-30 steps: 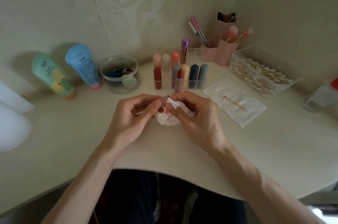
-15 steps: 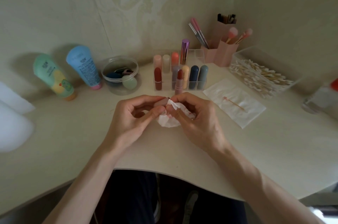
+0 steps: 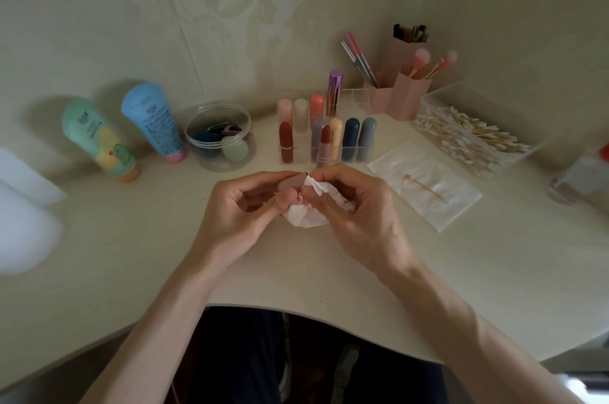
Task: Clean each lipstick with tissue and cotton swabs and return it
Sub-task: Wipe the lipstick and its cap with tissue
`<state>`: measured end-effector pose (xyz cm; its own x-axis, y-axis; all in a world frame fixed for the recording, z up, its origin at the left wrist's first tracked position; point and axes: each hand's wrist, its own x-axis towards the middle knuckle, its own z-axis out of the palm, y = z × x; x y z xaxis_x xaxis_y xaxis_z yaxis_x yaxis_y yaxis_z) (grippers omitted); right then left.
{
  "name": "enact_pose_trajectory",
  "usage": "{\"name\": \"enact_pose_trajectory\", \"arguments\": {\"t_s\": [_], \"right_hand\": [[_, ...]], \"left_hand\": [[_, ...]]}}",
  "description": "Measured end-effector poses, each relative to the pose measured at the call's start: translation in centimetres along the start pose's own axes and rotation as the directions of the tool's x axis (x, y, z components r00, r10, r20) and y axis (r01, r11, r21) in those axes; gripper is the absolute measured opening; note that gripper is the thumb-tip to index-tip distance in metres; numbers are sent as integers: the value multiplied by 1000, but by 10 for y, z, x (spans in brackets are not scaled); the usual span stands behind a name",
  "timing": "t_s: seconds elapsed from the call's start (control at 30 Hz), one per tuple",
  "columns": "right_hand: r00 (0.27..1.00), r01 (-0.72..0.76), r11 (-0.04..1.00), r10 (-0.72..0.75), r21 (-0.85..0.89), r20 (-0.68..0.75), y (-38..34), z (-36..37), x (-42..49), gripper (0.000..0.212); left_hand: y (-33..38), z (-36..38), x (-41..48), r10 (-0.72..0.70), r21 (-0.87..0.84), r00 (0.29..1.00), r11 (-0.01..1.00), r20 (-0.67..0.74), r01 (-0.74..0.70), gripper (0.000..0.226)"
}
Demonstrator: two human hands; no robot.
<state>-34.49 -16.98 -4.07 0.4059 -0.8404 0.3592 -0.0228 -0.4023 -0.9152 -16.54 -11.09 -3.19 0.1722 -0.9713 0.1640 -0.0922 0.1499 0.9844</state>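
A dusty-pink lipstick piece (image 3: 291,184), probably a cap, is held just above the near middle of the surface (image 3: 131,238). The left hand (image 3: 237,215) has its grip curled closed round it, thumb against fingers. The right hand (image 3: 359,215) holds a crumpled white tissue (image 3: 308,210), stained pink, in a closed grip and presses it against the piece's end, apparently to wipe it.

Just beyond stands an uncapped lipstick (image 3: 324,146) with a brown-red bullet. It is upright at the near edge of a clear organiser (image 3: 354,97) of capped lipsticks, likely waiting for its cover.

To the right, a flat tissue (image 3: 438,202) carries a used cotton swab (image 3: 423,186), keeping smears off the surface. Farther right is a clear box of cotton swabs (image 3: 487,106), within reach.
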Motion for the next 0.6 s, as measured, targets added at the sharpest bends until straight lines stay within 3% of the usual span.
{"name": "enact_pose_trajectory", "arguments": {"t_s": [0.1,0.2,0.3,0.47,0.6], "right_hand": [[1000,19,1000,-19,3,10,-2,1,0,6],[999,34,999,-34,-15,12,-2,2,-3,5],[1000,4,1000,-4,10,15,-1,2,-3,4],[1000,-3,1000,3,5,4,-1,1,-1,8],[1000,8,1000,-8,-3,5,0,1,-1,7]], "left_hand": [[3,1,-1,-81,-55,996,995,21,83,25],[1,0,-1,-14,4,1000,1000,-5,14,19],[-1,-1,1,52,79,998,996,-30,-49,27],[2,1,0,-59,-34,998,998,-12,58,22],[0,1,0,2,23,999,1000,-44,-1,16]]}}
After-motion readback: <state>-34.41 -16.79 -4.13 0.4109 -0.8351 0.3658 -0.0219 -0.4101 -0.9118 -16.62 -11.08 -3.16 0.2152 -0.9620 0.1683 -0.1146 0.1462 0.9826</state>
